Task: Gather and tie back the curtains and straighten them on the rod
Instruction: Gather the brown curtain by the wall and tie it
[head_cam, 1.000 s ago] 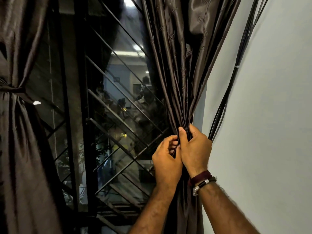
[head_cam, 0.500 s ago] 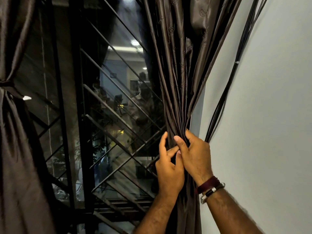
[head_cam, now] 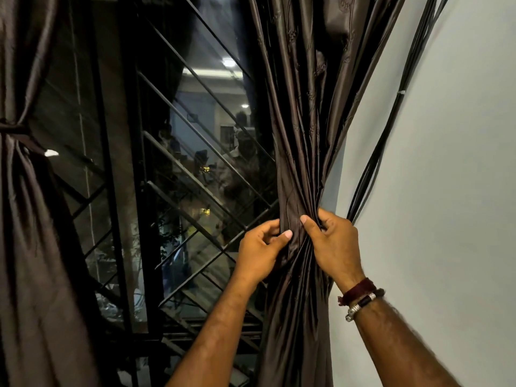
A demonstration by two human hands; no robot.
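Gripping the gathered right curtain (head_cam: pixel 300 163) from both sides, the two hands met at its narrowest point, where the brown satin folds were bunched tight. Left hand (head_cam: pixel 261 254) was curled round the left edge of the bunch, thumb pressed flat on the front of the fabric, fingers wrapped behind and mostly hidden. Right hand (head_cam: pixel 333 245) clenched the right edge of the same bunch, thumb tip on the front just beside the left thumb, fingers tucked into the pleats. Above the hands the curtain fanned out wide toward the top of frame; below them it hung down in loose folds between the forearms. Wristbands (head_cam: pixel 360 298), one dark red and one black with silver ends, sat on the right wrist just below that hand. Just right of the right hand a bundle of black cables (head_cam: pixel 391 127) ran up along the white wall (head_cam: pixel 452 191), with a small white clip on it higher up. Left of the left hand was the dark window grille (head_cam: pixel 192 163) with diagonal bars and reflections in the glass. Far left of both hands hung the left curtain (head_cam: pixel 25 247), already cinched by a tieback (head_cam: pixel 14 129).
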